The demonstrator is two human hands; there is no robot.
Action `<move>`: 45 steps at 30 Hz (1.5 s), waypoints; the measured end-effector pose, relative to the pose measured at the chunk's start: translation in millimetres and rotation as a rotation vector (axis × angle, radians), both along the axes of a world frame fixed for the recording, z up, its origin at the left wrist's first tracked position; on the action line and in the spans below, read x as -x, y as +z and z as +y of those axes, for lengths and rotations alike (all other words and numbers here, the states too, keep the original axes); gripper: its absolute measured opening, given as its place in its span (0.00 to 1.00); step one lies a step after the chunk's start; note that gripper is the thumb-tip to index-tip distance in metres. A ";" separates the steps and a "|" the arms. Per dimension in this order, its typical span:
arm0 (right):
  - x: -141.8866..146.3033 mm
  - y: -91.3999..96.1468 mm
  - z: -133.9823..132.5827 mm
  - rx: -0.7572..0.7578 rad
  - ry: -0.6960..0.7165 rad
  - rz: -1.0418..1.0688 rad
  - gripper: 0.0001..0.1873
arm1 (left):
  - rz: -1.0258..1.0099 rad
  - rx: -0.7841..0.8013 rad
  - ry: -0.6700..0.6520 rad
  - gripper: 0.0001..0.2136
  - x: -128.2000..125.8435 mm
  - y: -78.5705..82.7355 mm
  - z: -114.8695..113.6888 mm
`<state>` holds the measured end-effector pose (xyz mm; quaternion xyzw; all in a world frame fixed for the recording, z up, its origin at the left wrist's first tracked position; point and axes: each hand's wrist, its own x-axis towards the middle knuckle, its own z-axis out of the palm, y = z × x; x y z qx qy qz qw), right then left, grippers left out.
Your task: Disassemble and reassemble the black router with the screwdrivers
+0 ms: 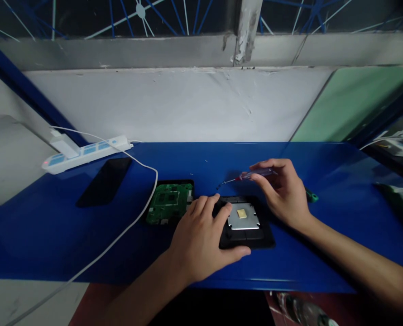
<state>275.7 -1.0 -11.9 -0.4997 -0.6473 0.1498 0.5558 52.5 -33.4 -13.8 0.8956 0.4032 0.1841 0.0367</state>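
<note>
Screwdriver [248, 175] in right hand [285, 195] — black casing [247, 238] under left hand [202, 237].

Left hand [201, 244]: palm down, fingers apart, thumb extended rightward; left forearm [155, 283] enters from below. Right hand [286, 194]: thumb and forefinger in a pinching grip, other fingers apparently curled, partly hidden; right forearm [354, 256] slants from lower right.

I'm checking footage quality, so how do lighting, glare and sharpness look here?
Head view: a shadow runs beside the right forearm on the tabletop; head view: the metal plate shines pale; head view: the screwdriver looks soft at its tip, and the bottle at bottom right is blurred; head view: the upper right corner is dark.
</note>
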 end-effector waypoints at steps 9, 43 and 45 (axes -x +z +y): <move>0.9 0.3 0.1 0.028 0.003 -0.026 0.15 | -0.002 0.006 0.005 0.37 -0.5 -0.5 0.6; -42.3 6.1 -17.7 0.231 -0.061 0.397 0.16 | -0.193 -0.269 -0.199 0.09 -10.4 4.0 -7.7; -41.9 6.2 -18.6 0.263 -0.053 0.408 0.17 | -0.203 -0.239 -0.195 0.10 -15.1 1.9 -7.1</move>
